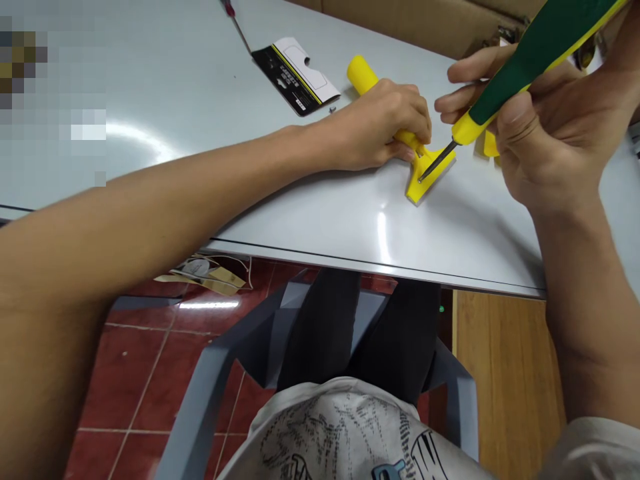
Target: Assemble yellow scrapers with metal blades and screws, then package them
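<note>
My left hand point(393, 123) is wrapped round the handle of a yellow scraper point(423, 175), which lies on the white table with its wide blade end towards me. The handle's round yellow end sticks out behind my fingers. In my right hand point(545, 127) is a green and yellow screwdriver point(520, 67), held at a slant. Its dark shaft points down to the left, and the tip meets a small screw spot on the scraper's head. A small yellow piece point(490, 144) sits on the table, partly hidden behind my right hand.
A black and white packaging card point(295, 77) lies beyond my left wrist, with a small metal screw point(333, 109) near its corner. Another screwdriver point(240, 30) reaches the card's far corner. Cardboard point(390, 23) stands along the back. The table's front edge point(380, 268) runs above my lap.
</note>
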`<state>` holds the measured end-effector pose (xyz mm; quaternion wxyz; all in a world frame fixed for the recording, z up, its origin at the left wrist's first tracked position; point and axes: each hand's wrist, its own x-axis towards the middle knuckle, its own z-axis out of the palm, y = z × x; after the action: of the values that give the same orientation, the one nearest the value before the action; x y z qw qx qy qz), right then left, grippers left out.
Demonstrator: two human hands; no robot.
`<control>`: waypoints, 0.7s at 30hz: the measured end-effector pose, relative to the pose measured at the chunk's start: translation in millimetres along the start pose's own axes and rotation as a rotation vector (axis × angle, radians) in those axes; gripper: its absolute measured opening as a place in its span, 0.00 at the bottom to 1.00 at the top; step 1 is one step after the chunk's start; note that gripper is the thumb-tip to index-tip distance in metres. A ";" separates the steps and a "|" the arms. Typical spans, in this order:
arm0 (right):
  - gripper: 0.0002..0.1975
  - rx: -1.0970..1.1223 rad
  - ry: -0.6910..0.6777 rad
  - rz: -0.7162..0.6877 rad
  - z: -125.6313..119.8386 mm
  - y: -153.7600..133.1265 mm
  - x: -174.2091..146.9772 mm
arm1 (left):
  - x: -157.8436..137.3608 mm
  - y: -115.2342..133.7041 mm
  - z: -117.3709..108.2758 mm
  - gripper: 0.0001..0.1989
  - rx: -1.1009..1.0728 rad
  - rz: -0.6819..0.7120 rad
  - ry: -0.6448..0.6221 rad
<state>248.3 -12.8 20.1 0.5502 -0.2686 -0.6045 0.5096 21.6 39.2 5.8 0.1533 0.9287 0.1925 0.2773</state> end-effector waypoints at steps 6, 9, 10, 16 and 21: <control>0.66 -0.073 0.013 -0.120 -25.0 8.1 10.3 | -3.1 -2.1 0.7 0.15 0.019 -0.011 0.022; 0.93 -0.225 0.025 -0.336 -38.2 7.2 10.9 | -4.1 -1.8 0.6 0.14 0.013 -0.049 0.014; 0.96 -0.277 0.050 -0.402 -42.0 7.5 10.2 | -4.3 -1.3 0.7 0.14 0.023 -0.050 0.013; 0.85 -0.229 0.135 -0.363 -59.4 16.4 3.7 | -3.4 2.8 0.8 0.15 0.122 -0.045 -0.011; 0.49 -0.074 0.044 -0.043 -29.4 12.6 -3.5 | -1.6 5.7 1.4 0.17 0.172 -0.053 -0.044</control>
<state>273.8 -2.2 3.5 0.5638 -0.2871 -0.6164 0.4688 22.7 33.2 6.1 0.0842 0.9389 0.2368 0.2352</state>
